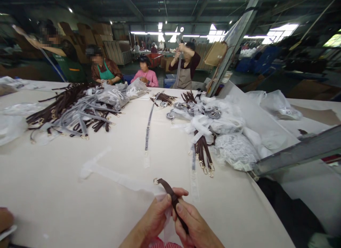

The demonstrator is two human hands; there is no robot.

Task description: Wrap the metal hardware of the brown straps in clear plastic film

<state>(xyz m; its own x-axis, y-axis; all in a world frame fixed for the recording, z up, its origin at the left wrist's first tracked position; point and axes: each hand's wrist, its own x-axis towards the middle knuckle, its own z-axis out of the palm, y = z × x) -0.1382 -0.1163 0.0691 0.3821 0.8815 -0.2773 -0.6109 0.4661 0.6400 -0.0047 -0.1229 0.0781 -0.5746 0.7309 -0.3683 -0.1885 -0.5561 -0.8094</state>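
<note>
Big pale cream fabric-covered worktop [66,205] fills most of the frame. Grey metal beam [298,154] cuts in at the right edge; another slants up at upper right.

Upper left of the worktop: large heap of dark brown and grey bag straps with gold clips [71,111], clear plastic bags on top of it. Right of centre: pile of white tissue wrap strips and coiled grey straps [210,122], and a crumpled clear plastic bag [236,150] just below it. Small bundle of brown straps with gold snap hooks [203,154] pokes out of that pile toward the viewer. One long grey strap [148,129] lies straight down the centre. A long white tissue paper strip [114,177] lies flat in front, running from centre-left toward the hands.

Bottom centre: dark brown leather strap with a gold end ring [170,194], pinched between both hands, ring end pointing up-left, touching the near end of the tissue strip. Left hand [156,219] closed, thumb and fingers gripping the strap's middle together with the tissue. Right hand [193,226] closed, thumb on top of the strap's lower part.

Judgement for the wrapping in hand: keep the tissue square to the strap, hold it taut, and keep the thumbs close together so the paper doesn't slip or tear at the ring.

Other people stand and sit at the far edge, top of frame; someone else's hand [5,219] is at bottom left.
</note>
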